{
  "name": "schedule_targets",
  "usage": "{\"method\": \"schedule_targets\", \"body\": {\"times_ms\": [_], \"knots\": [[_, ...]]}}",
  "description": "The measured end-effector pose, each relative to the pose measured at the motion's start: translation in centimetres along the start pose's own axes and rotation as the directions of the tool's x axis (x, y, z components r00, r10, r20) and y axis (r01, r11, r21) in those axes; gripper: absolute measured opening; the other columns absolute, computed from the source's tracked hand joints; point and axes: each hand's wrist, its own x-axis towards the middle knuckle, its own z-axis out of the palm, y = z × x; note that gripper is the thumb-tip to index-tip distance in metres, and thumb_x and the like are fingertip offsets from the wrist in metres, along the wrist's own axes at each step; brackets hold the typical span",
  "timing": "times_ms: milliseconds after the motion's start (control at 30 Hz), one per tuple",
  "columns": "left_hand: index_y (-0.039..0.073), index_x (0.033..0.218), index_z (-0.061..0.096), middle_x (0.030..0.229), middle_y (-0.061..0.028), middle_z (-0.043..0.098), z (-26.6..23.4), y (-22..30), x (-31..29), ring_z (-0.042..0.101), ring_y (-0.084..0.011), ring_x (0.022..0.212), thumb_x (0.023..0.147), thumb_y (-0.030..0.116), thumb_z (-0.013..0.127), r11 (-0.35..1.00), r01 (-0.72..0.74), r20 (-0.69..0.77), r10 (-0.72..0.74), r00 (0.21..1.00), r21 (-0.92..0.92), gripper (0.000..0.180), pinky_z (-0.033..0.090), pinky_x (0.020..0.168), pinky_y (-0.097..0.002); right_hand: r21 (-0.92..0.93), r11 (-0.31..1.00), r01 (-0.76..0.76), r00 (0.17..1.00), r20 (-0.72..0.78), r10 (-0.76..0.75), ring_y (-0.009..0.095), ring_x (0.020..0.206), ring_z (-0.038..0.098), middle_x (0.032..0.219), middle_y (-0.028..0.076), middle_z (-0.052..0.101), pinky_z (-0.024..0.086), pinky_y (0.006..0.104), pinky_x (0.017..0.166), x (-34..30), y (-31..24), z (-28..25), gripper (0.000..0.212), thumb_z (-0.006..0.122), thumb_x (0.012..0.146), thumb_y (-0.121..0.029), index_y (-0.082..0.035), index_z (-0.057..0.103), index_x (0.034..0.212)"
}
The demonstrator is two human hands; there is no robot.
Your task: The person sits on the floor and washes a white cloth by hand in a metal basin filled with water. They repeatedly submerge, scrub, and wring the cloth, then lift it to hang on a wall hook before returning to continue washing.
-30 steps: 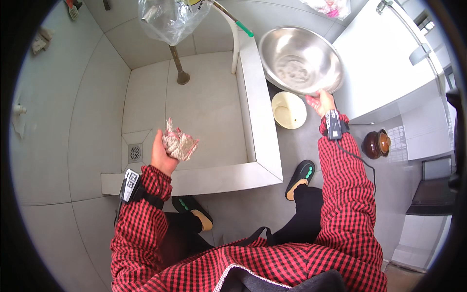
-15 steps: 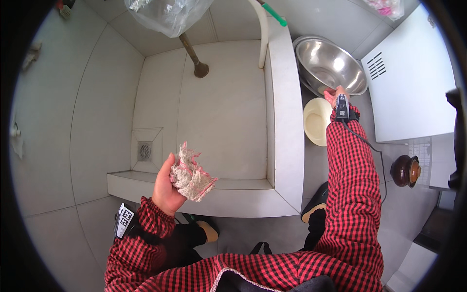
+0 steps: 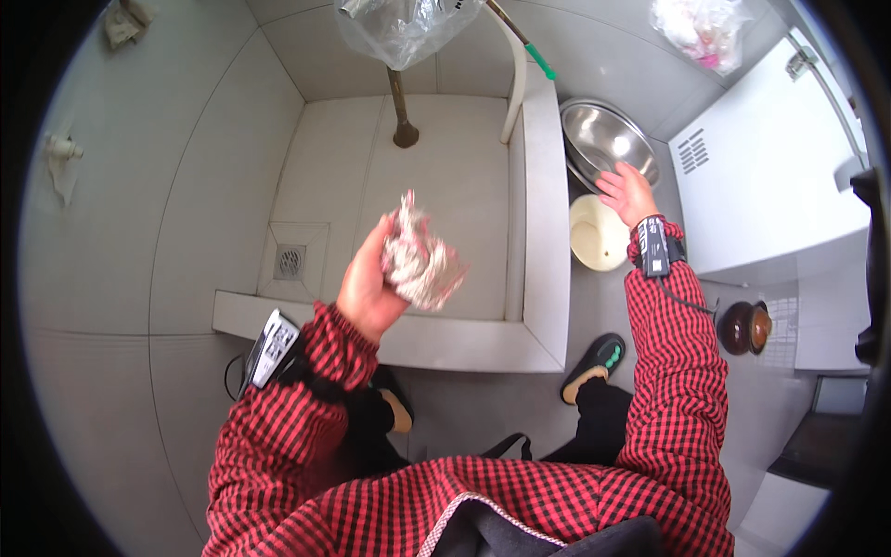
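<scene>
A crumpled whitish cleaning rag [image 3: 421,264] with frayed pink edges rests in my left hand [image 3: 368,283], whose thumb and fingers close on its left side above the tiled basin. My right hand [image 3: 628,192] is held out palm up with its fingers apart and nothing in it. Just beyond those fingers stand stainless steel bowls [image 3: 608,141], stacked on the floor. A cream plastic tub [image 3: 597,232] sits in front of the bowls, close under my right wrist, with a small dark speck inside.
A raised white ledge [image 3: 543,213] borders the sunken tiled basin [image 3: 445,176], which has a floor drain [image 3: 290,262]. A clear plastic bag [image 3: 404,32] hangs above a pipe [image 3: 402,116]. On the right are a white cabinet [image 3: 756,176] and a lidded brown pot [image 3: 738,329].
My right hand has come away from the steel bowl's rim and opened. My left hand has moved up and right with the rag. The whole view has shifted somewhat.
</scene>
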Motion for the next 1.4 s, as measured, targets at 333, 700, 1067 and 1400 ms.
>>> {"method": "schedule_targets", "body": {"times_ms": [333,700,1067,1400], "knots": [[0.007,0.103,0.048,0.099,-0.0091,0.055,0.8,-0.6,0.8,0.051,-0.0247,0.095,0.091,0.028,0.037,0.993,-0.065,0.184,0.082,0.980,-0.096,0.027,0.038,0.089,-0.0421,0.084,0.993,-0.082,0.767,0.641,0.009,0.025,0.110,0.038,0.127,0.002,0.034,0.029,0.0508,0.088,-22.1,5.9,15.0,0.067,0.052,0.078,-0.053,-0.021,0.025,0.130],[0.007,0.107,0.046,0.105,-0.0067,0.052,-1.9,0.6,2.3,0.050,-0.0200,0.100,0.088,0.020,0.044,0.969,-0.236,0.226,0.215,0.950,0.071,0.023,0.037,0.091,-0.0390,0.362,0.928,0.090,0.813,0.511,-0.278,0.019,0.108,0.045,0.118,0.009,0.045,0.039,0.0316,0.089,-19.9,7.8,17.6,0.034,0.045,0.089,-0.019,-0.005,0.042,0.120],[0.003,0.109,0.047,0.100,-0.0076,0.055,-1.3,0.1,1.9,0.053,-0.0170,0.091,0.080,0.005,0.052,0.905,-0.328,0.283,0.251,0.926,0.272,0.029,0.044,0.080,-0.0338,0.295,0.955,0.018,0.920,0.368,-0.131,0.019,0.093,0.052,0.109,0.006,0.048,0.046,0.0384,0.072,-21.7,7.6,19.2,0.044,0.055,0.083,-0.022,-0.010,0.033,0.121],[0.001,0.108,0.046,0.112,-0.0113,0.051,-3.4,0.0,2.8,0.048,-0.0232,0.103,0.084,0.019,0.046,0.975,-0.130,0.193,0.095,0.977,0.178,0.030,0.036,0.092,-0.0406,0.323,0.825,0.463,0.820,0.196,-0.537,0.009,0.077,0.055,0.089,0.003,0.055,0.048,0.0223,0.067,-21.3,6.8,18.7,0.016,0.060,0.077,-0.002,-0.004,0.051,0.090]]}}
